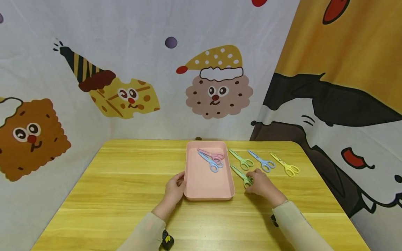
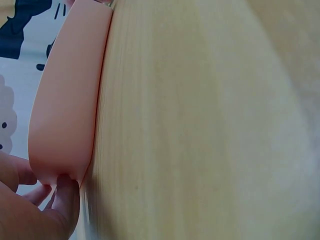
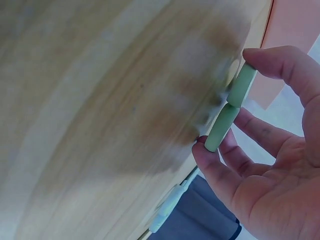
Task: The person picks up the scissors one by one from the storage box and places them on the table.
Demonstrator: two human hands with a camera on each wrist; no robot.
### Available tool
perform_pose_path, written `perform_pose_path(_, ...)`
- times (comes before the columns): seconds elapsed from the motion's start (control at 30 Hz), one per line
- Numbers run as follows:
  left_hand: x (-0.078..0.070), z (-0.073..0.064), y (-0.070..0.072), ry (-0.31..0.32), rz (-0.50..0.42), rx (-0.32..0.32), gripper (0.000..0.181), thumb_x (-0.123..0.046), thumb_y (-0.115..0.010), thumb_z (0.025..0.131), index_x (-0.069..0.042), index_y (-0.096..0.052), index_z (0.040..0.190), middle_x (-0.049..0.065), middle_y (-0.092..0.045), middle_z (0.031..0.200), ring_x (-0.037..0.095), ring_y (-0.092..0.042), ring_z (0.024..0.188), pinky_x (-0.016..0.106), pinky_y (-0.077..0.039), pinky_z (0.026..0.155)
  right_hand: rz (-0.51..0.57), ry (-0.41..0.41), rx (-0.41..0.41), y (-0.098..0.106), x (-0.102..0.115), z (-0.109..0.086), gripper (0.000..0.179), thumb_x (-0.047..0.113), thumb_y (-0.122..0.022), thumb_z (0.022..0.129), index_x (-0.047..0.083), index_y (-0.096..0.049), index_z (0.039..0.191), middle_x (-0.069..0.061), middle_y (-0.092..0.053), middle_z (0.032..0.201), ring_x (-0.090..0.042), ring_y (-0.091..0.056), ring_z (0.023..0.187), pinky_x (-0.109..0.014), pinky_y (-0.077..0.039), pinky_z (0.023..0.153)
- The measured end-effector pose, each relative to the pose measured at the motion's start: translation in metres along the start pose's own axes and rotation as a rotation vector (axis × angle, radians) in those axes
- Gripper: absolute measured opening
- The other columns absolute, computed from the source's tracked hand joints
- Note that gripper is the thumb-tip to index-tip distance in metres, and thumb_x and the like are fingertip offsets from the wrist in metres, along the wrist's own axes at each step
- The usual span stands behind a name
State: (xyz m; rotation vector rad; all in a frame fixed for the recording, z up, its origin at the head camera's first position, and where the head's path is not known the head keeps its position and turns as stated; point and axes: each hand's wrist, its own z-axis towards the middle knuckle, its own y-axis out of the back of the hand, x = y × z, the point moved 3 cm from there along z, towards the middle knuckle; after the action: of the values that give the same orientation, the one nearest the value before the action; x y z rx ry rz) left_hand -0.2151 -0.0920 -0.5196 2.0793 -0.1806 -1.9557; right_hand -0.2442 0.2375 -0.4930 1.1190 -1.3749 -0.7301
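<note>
My left hand (image 1: 175, 188) holds the pink tray (image 1: 208, 190) by its left side near the front corner. In the left wrist view, the thumb (image 2: 66, 200) presses against the tray's wall. Inside the tray, pink-handled scissors (image 1: 216, 155) lie partly over light blue scissors (image 1: 207, 159). Just right of the tray, my right hand (image 1: 262, 183) pinches a pair of green scissors (image 1: 240, 174) by the handles, its blades pointing away toward the tray. The right wrist view shows thumb and fingers on opposite sides of the green handles (image 3: 222, 125).
Behind my right hand lie another pair of green scissors (image 1: 241, 159), blue scissors (image 1: 262, 161) and yellow scissors (image 1: 285, 164) in a row. All rest on the wood-grain table (image 1: 125, 174). A printed cloth (image 1: 141, 45) hangs behind the table.
</note>
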Motion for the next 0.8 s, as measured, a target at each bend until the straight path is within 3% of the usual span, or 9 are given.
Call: perform_pose_path(0.8, 0.0009, -0.0002, -0.0002, 0.0, -0.016, 0.008, 0.037, -0.002, -0.054, 0.093, 0.002, -0.054, 0.13, 0.02, -0.06, 0.121, 0.029, -0.059, 0.107, 0.034, -0.054, 0.087, -0.025, -0.017, 0.021, 0.0008, 0.0005, -0.0021, 0.062, 0.02, -0.082, 0.068, -0.002, -0.059, 0.121, -0.024, -0.052, 0.113, -0.038, -0.051, 0.102, -0.051, -0.048, 0.086)
